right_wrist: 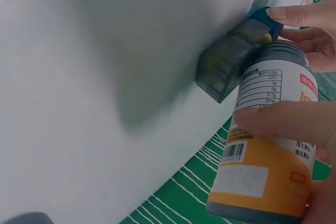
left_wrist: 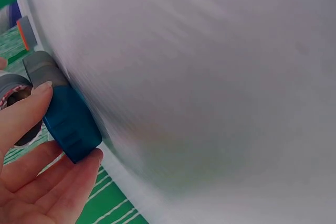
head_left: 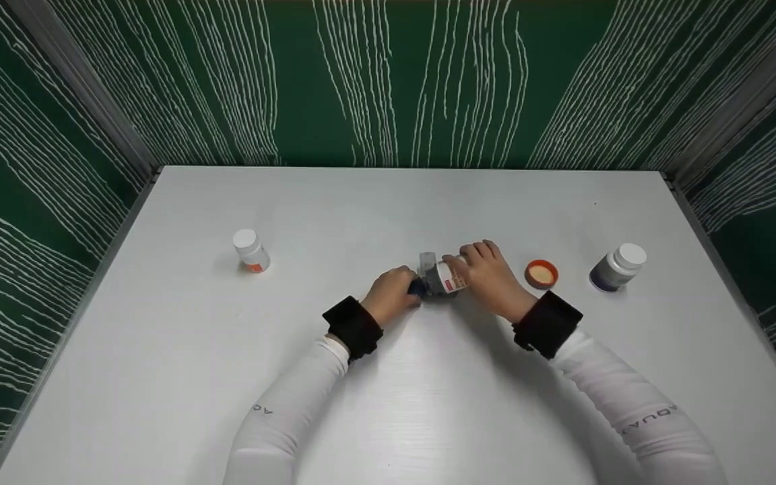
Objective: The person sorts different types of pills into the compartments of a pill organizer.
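Observation:
My left hand (head_left: 391, 295) pinches a small blue pill box (left_wrist: 73, 119) with a smoky see-through section, thumb on one side and fingers on the other. The see-through part (right_wrist: 223, 69) sticks out beyond the fingers. Wrapped in my right hand (head_left: 492, 279) is a supplement bottle (right_wrist: 257, 150) with a white and orange label and a dark rim. It is tilted, uncapped, its mouth right beside the pill box. In the left wrist view the open bottle mouth (left_wrist: 20, 95) shows brownish contents behind the left thumb.
An orange cap (head_left: 541, 274) lies inside up, right of the right hand. Farther right stands a white-capped bottle (head_left: 618, 267) with a dark base. A smaller white bottle (head_left: 251, 251) stands at the left. The white table (head_left: 388, 404) meets green, white-streaked panels (head_left: 422, 81) behind.

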Demonstrator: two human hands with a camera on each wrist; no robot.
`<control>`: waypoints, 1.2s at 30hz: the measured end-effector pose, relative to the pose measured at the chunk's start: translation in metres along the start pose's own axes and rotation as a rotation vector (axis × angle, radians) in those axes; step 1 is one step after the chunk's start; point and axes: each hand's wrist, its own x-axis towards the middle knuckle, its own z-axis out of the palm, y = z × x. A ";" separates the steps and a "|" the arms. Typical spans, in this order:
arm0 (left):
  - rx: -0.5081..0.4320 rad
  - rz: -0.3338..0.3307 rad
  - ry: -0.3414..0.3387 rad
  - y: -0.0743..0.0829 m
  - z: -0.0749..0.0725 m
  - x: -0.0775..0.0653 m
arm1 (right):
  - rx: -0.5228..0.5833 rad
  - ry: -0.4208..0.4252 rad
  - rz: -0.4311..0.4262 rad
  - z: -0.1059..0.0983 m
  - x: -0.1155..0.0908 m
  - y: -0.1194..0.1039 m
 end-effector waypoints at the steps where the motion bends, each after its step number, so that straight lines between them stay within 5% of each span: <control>1: 0.001 -0.003 -0.001 0.000 0.000 0.000 | 0.026 -0.002 0.020 0.001 -0.002 0.001; 9: 0.019 -0.008 -0.006 0.001 0.001 0.000 | 0.340 -0.018 0.197 0.012 -0.018 0.011; 18: -0.010 -0.028 -0.019 0.001 0.000 0.000 | 1.076 -0.083 0.483 -0.015 -0.027 0.003; 24: -0.014 -0.032 -0.013 0.000 0.000 -0.001 | 1.192 -0.034 0.556 -0.006 -0.036 -0.010; 29: -0.002 -0.019 0.011 -0.001 0.002 -0.001 | 1.201 -0.078 0.562 0.001 -0.040 -0.024; 36: 0.013 -0.015 0.031 0.000 0.003 0.000 | 1.196 -0.077 0.493 -0.010 -0.036 -0.043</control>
